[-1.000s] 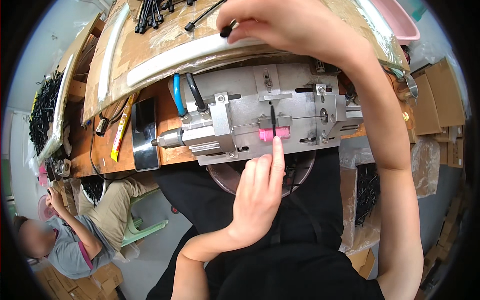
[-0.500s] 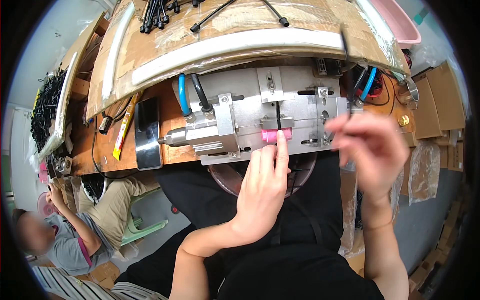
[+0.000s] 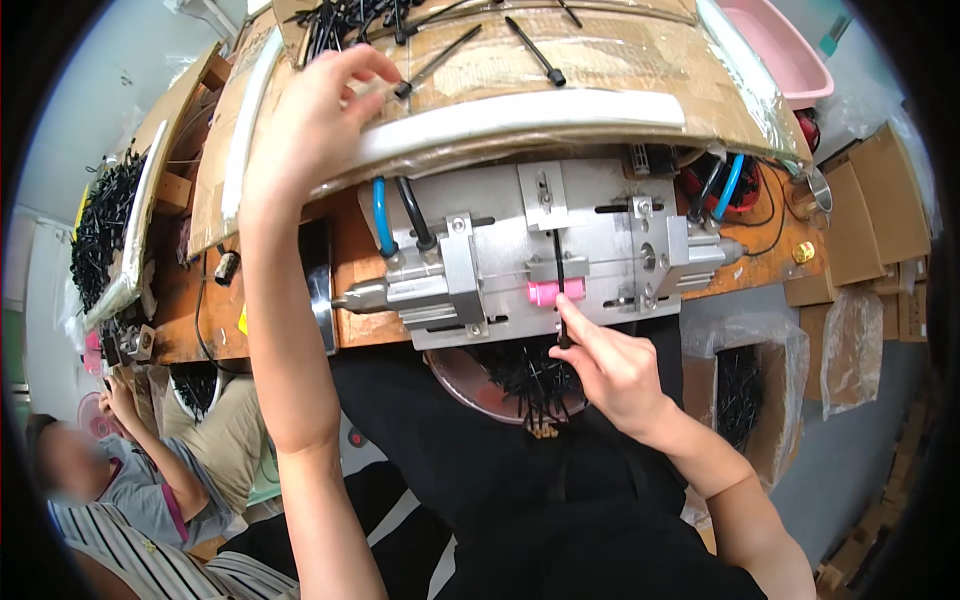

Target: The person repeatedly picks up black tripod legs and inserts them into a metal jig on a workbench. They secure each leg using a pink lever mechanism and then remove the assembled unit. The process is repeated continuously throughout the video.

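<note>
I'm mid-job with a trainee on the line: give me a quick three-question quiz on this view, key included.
1. What colour is the short piece crossed by the black rod? A) white B) pink C) green
2. True or false: the right hand touches that rod.
3. Where is the left hand?

Key
1. B, pink.
2. True; it is at the rod's end nearer the person.
3. Up at the cardboard surface, next to another capped black rod; whether they touch is unclear.
</note>
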A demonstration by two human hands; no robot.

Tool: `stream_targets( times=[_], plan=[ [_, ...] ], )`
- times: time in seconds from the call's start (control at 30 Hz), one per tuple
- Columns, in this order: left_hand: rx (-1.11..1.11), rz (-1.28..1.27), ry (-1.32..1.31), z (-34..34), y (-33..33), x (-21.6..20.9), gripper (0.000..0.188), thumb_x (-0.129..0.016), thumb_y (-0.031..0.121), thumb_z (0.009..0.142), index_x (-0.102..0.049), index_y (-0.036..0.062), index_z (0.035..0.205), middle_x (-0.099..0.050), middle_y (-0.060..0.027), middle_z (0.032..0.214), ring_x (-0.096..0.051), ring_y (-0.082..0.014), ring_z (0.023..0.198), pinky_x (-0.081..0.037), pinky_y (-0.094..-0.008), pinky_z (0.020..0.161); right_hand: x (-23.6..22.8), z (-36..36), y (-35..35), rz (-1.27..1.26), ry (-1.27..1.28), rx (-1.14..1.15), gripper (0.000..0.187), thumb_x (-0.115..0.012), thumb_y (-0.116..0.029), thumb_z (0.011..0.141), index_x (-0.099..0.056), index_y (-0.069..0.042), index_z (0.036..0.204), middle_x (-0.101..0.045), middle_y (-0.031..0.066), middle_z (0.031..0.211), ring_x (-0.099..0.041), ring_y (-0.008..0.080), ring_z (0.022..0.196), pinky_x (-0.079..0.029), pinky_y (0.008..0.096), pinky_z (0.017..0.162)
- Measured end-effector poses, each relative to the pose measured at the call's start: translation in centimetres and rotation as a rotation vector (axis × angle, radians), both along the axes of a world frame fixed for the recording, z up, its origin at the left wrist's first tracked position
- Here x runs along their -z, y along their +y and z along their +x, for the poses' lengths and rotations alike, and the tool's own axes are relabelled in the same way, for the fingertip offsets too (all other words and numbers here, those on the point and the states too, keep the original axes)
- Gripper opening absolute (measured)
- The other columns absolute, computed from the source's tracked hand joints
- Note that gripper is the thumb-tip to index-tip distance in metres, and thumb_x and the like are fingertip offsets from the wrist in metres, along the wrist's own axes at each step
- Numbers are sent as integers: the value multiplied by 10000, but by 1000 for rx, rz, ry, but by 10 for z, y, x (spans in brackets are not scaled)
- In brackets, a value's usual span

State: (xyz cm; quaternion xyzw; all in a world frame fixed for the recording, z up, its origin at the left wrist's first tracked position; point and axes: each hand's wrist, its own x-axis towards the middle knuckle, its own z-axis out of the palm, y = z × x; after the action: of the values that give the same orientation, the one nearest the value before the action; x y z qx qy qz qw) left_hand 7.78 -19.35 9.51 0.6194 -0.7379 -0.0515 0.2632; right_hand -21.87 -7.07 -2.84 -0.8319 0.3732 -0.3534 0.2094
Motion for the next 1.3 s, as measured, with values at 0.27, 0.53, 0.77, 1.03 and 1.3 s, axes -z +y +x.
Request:
stream_targets(
  times=[0.27,0.53,0.77,1.03,1.3],
  plan=[
    [59,-114,77,-8,1,3,143,-646,55,872,-670,43,1013,-644,-86,925,-609,-179,797,-509,-301,757,-68,-11,-40,-248,78,-116,451,-748,-107,815,-600,-5,1228,-633,90,753,-642,255,653,-505,371,562],
    [290,64,80,-19,-6,-11,164,-659,-11,830,-680,7,992,-645,-75,873,-590,-150,768,-499,-285,784,-141,45,-206,-324,451,-35,182,-661,-197,890,-607,-45,974,-612,135,773,-595,301,711,-466,384,669],
    [37,-293,78,-76,101,29,482,-691,-90,731,-638,20,1198,-588,-92,872,-563,-200,793,-483,-338,781,-171,15,-155,226,3,69,246,-690,-201,914,-714,-25,1085,-720,59,836,-591,64,712,-478,231,614],
    [-36,-146,-158,-170,166,112,653,-608,-45,730,-475,-99,1366,-515,-84,931,-521,-198,808,-464,-298,748,-131,-42,-101,247,-480,-218,245,-540,-175,1024,-591,21,1160,-655,111,895,-570,63,697,-438,171,550],
    [-72,-108,-285,-179,157,114,707,-621,-29,718,-427,-125,1390,-508,-85,934,-520,-200,837,-474,-297,787,-112,-56,-61,114,-562,-9,249,-615,-194,983,-578,31,1083,-677,173,939,-589,115,716,-430,187,540]
  ],
)
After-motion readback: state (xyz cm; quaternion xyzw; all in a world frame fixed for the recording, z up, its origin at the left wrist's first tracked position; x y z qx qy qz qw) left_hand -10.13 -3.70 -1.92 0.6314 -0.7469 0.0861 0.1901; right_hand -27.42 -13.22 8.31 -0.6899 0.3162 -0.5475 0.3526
